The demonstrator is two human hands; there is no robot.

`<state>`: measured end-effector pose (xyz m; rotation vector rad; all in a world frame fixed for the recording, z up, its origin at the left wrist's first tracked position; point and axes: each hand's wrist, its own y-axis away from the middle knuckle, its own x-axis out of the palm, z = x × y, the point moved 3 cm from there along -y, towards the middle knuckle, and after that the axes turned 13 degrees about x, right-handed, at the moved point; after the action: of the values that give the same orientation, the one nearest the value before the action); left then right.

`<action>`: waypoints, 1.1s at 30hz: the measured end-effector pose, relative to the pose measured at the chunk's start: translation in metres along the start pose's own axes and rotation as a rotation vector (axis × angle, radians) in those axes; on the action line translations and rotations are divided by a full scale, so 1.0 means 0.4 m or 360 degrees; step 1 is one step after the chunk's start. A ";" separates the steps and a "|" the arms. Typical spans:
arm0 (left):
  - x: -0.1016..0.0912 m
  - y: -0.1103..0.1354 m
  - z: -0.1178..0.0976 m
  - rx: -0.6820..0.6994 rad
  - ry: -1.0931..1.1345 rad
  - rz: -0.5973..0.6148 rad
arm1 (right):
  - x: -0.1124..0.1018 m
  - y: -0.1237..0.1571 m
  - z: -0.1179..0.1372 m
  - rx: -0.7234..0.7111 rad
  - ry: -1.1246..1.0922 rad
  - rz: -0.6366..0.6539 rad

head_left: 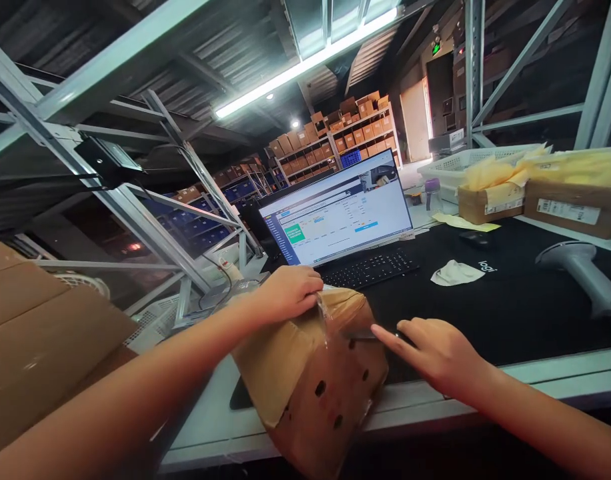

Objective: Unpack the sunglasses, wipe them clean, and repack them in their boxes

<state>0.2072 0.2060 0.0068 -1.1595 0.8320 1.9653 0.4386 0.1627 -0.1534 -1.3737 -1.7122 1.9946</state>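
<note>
Left hand point(288, 293) presses palm-down, fingers curled, on top of the brown cardboard box with round punched holes and clear tape point(315, 380); no clamped grip. Right hand point(433, 353) is beside the box's right top edge, index finger out, holding a thin dark blade-like tool point(360, 337) against the tape. Box sits tilted on the desk edge between both hands. Beyond the hands: black keyboard point(368, 268), lit monitor point(335, 213). Right of the right hand: grey handheld scanner point(583, 273), white crumpled cloth point(455, 272) on black desk mat point(510, 307).
</note>
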 end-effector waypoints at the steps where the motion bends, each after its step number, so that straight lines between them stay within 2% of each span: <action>1: 0.009 -0.002 0.001 -0.0015 -0.0007 -0.0037 | 0.003 0.002 -0.010 0.0020 0.0016 -0.0016; 5: 0.031 -0.017 0.011 -0.0015 -0.0006 -0.0148 | 0.009 0.015 -0.034 0.0076 0.0064 -0.0040; 9: 0.033 -0.041 0.031 0.0055 0.0027 -0.0202 | 0.014 0.038 -0.041 0.0111 0.0009 0.0022; 12: 0.032 -0.059 0.043 0.0090 0.0042 -0.0222 | 0.009 0.051 -0.035 0.0134 -0.0067 -0.0020; 18: 0.035 -0.071 0.048 0.0086 0.0051 -0.0222 | 0.005 0.015 -0.010 0.0103 -0.0127 -0.0035; 21: 0.035 -0.070 0.049 0.0079 0.0053 -0.0210 | 0.018 0.010 -0.038 0.0084 -0.0093 -0.0033; 24: 0.029 -0.070 0.051 0.0103 0.0050 -0.0224 | 0.030 0.048 -0.098 0.0165 -0.0021 0.0001; 27: 0.024 -0.063 0.051 0.0165 0.0040 -0.0268 | 0.034 0.090 -0.176 0.0383 -0.0031 0.0100; 29: 0.025 -0.049 0.050 0.0210 0.0025 -0.0307 | 0.051 0.096 -0.244 0.0773 0.0023 0.0340; 32: 0.033 -0.013 0.051 0.0228 -0.0109 -0.0337 | 0.105 0.070 -0.360 0.1459 0.0190 0.0760; 33: 0.036 -0.002 0.052 0.0202 -0.0177 -0.0318 | 0.129 0.051 -0.393 0.1578 0.0226 0.0843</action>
<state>0.1933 0.2265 0.0018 -1.0090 0.7416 1.7699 0.5314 0.2980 -0.1839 -1.5341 -0.1398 2.3590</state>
